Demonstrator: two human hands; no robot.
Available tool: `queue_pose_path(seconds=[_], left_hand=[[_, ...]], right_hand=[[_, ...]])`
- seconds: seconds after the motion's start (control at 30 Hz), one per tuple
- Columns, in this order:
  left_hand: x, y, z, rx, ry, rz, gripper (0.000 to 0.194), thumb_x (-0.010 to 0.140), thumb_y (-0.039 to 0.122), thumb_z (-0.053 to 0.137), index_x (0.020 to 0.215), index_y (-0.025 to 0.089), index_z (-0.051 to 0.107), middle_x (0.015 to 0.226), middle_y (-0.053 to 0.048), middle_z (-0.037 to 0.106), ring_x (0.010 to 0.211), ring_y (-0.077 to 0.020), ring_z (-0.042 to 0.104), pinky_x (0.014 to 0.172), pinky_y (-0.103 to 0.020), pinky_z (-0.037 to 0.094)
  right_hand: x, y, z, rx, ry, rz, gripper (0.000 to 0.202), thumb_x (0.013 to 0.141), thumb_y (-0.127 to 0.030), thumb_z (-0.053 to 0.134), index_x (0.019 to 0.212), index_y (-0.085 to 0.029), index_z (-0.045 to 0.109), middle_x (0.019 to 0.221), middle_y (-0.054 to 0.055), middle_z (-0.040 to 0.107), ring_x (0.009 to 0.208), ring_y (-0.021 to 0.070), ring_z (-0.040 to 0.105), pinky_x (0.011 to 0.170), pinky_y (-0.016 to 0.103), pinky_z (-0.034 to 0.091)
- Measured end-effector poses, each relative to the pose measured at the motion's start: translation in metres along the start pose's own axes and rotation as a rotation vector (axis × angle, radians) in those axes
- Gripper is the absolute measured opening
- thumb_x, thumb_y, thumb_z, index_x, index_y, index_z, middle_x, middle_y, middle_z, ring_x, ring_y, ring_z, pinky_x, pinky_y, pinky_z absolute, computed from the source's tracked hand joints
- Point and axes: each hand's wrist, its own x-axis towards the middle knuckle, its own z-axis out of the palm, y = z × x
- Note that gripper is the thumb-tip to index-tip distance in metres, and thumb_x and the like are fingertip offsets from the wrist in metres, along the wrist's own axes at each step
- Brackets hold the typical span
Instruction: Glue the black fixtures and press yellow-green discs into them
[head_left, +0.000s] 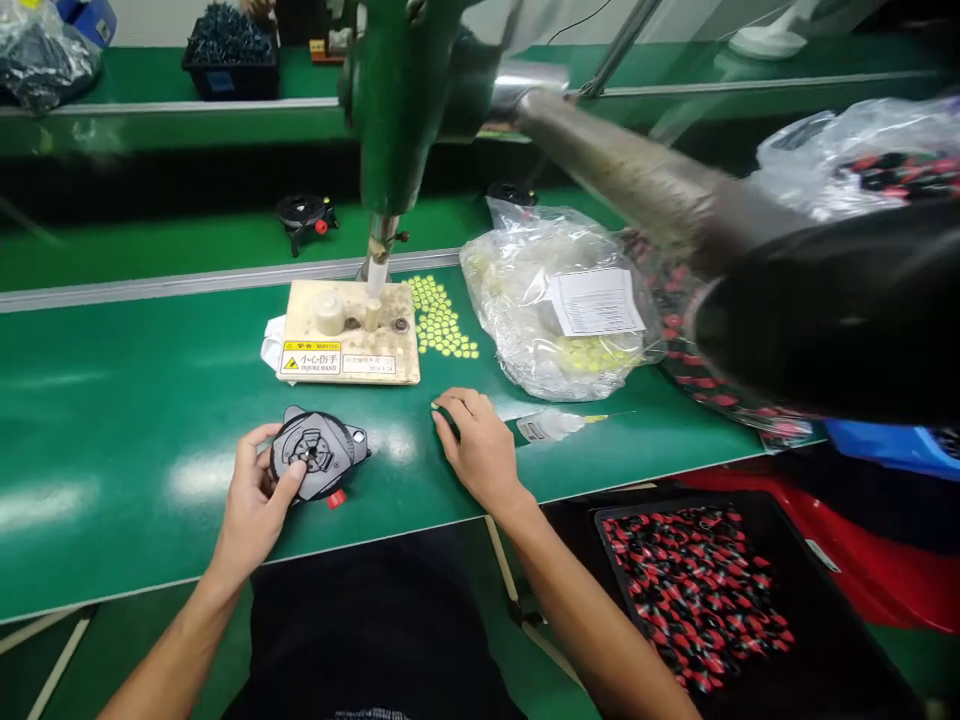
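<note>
My left hand (251, 505) grips a grey and black tribrach (322, 452) by its left edge, thumb on the top face. The tribrach is tilted toward me, with a round bubble level on its right corner and a red tab (337, 498) below. My right hand (478, 445) is closed in a pinch low over the table, a small yellow-green disc (434, 406) just showing at its fingertips. Just right of that hand lies a squeeze bottle (551, 426) with a needle tip. Several yellow-green discs (442, 320) are spread beyond it.
A green press (401, 110) stands over a cream base plate (349, 365) with a warning label. Its lever (622, 165) reaches right. A clear bag (517, 300) with a paper sits beside the discs. A black tray (810, 590) of red-black parts is low right. Another tribrach (304, 212) stands behind.
</note>
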Motion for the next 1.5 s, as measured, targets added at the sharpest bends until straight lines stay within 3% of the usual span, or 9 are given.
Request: queue_pose_path(seconds=[0.17,0.33,0.47,0.7,0.87,1.0,1.23,1.37,1.5], left_hand=[[0.0,0.0,0.0,-0.01,-0.04,0.003,0.057,0.095,0.048,0.073,0.138,0.023,0.045,0.11,-0.007,0.075,0.089,-0.019,0.072,0.075,-0.028,0.057],[-0.001,0.002,0.001,-0.001,-0.039,0.023,0.055,0.095,0.046,0.074,0.137,0.022,0.047,0.112,-0.008,0.074,0.09,-0.0193,0.072,0.076,-0.029,0.057],[-0.001,0.003,0.001,-0.017,-0.04,0.046,0.054,0.095,0.045,0.073,0.137,0.022,0.048,0.112,-0.008,0.074,0.092,-0.02,0.073,0.079,-0.03,0.058],[-0.003,-0.001,-0.001,-0.036,-0.048,0.037,0.058,0.094,0.042,0.076,0.139,0.022,0.046,0.112,-0.008,0.075,0.091,-0.0207,0.075,0.082,-0.032,0.059],[-0.008,-0.006,-0.002,-0.01,-0.047,0.095,0.058,0.093,0.039,0.077,0.14,0.023,0.046,0.118,-0.009,0.074,0.099,-0.0227,0.075,0.088,-0.034,0.058],[-0.014,-0.012,-0.004,0.084,-0.027,0.196,0.059,0.092,0.034,0.079,0.14,0.025,0.047,0.125,-0.01,0.07,0.111,-0.0249,0.072,0.095,-0.036,0.058],[-0.016,-0.015,-0.003,0.203,-0.115,0.315,0.068,0.101,0.035,0.064,0.159,0.025,0.03,0.132,-0.015,0.067,0.12,-0.0292,0.069,0.104,-0.047,0.056],[-0.018,-0.011,-0.007,0.384,-0.128,0.431,0.072,0.093,0.034,0.076,0.156,0.028,0.042,0.137,-0.014,0.067,0.122,-0.0315,0.069,0.103,-0.046,0.057],[0.008,0.023,-0.015,0.42,-0.08,0.489,0.043,0.098,0.033,0.068,0.14,0.028,0.062,0.132,-0.009,0.072,0.118,-0.027,0.071,0.104,-0.04,0.057]], right_hand=[[0.003,-0.016,-0.002,0.375,0.034,0.049,0.011,0.102,-0.019,0.06,0.097,-0.021,0.069,0.101,0.007,0.073,0.085,0.0208,0.064,0.075,0.035,0.05],[0.015,-0.061,-0.011,0.954,-0.158,0.124,0.005,0.095,-0.018,0.072,0.094,-0.023,0.074,0.098,0.002,0.073,0.074,0.0139,0.062,0.061,0.028,0.047],[0.022,-0.081,-0.011,0.912,-0.184,0.022,0.013,0.096,-0.012,0.067,0.091,-0.021,0.074,0.095,0.003,0.072,0.077,0.0138,0.061,0.062,0.028,0.046],[0.022,-0.076,-0.006,0.933,-0.15,-0.027,0.012,0.097,-0.013,0.069,0.094,-0.022,0.076,0.098,0.004,0.073,0.089,0.0163,0.066,0.066,0.029,0.048],[0.021,-0.072,-0.005,1.091,-0.265,0.141,0.003,0.091,-0.02,0.074,0.091,-0.022,0.076,0.096,0.003,0.07,0.082,0.0148,0.063,0.066,0.027,0.048],[0.021,-0.068,-0.002,1.188,-0.462,0.341,0.025,0.087,-0.038,0.078,0.105,-0.021,0.075,0.095,0.002,0.063,0.072,0.0123,0.055,0.06,0.025,0.046],[0.015,-0.06,0.002,1.379,-0.601,0.323,0.039,0.081,-0.054,0.086,0.082,-0.017,0.073,0.085,0.001,0.062,0.069,0.0119,0.055,0.062,0.026,0.046],[0.01,-0.063,0.0,1.376,-0.595,0.295,0.034,0.085,-0.051,0.085,0.083,-0.018,0.077,0.087,0.002,0.063,0.072,0.0129,0.058,0.066,0.027,0.048],[0.001,-0.065,0.002,1.251,-0.488,0.297,0.039,0.088,-0.044,0.082,0.12,-0.024,0.077,0.102,0.005,0.067,0.088,0.0174,0.065,0.076,0.029,0.054]])
